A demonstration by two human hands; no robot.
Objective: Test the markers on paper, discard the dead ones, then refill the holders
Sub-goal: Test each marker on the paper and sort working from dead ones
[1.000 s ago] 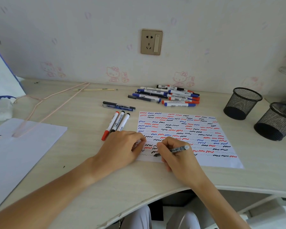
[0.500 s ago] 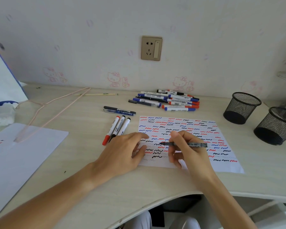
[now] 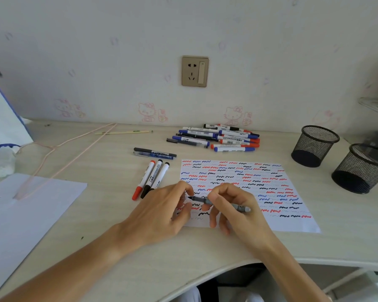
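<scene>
A pale wood-grain desk [image 3: 100,214] runs along a wall with faint cartoon-cat prints and a gold wall socket [image 3: 195,71]. At the left edge lies a large white sheet [image 3: 26,210] with a few coloured strokes, a thin pink clothes hanger [image 3: 59,153] resting partly across it. At centre right lies the test paper [image 3: 260,186], covered in rows of red, blue and black squiggles. Two black mesh pen holders [image 3: 314,146] [image 3: 362,168] stand to its right, well apart from the hands.

Both hands meet over the near left corner of the test paper. The right hand [image 3: 238,212] grips a slim black pen [image 3: 218,202] between thumb and curled fingers around its middle; the barrel lies nearly level, its grey rear end sticking out to the right past the knuckles, its dark tip pointing left. The left hand [image 3: 162,212] rests on the desk edge of the paper, its fingers curled with thumb and fingertips closing at the pen's tip; whether they pinch a cap there I cannot tell.

Behind the paper is a pile of markers [image 3: 223,138] with blue, red and black caps. Two dark pens [image 3: 154,153] lie side by side left of that pile. Three whiteboard markers [image 3: 151,178], one red-capped and two black-capped, lie parallel just left of the paper, beside the left hand. A pencil-like stick [image 3: 122,132] lies near the wall.
</scene>
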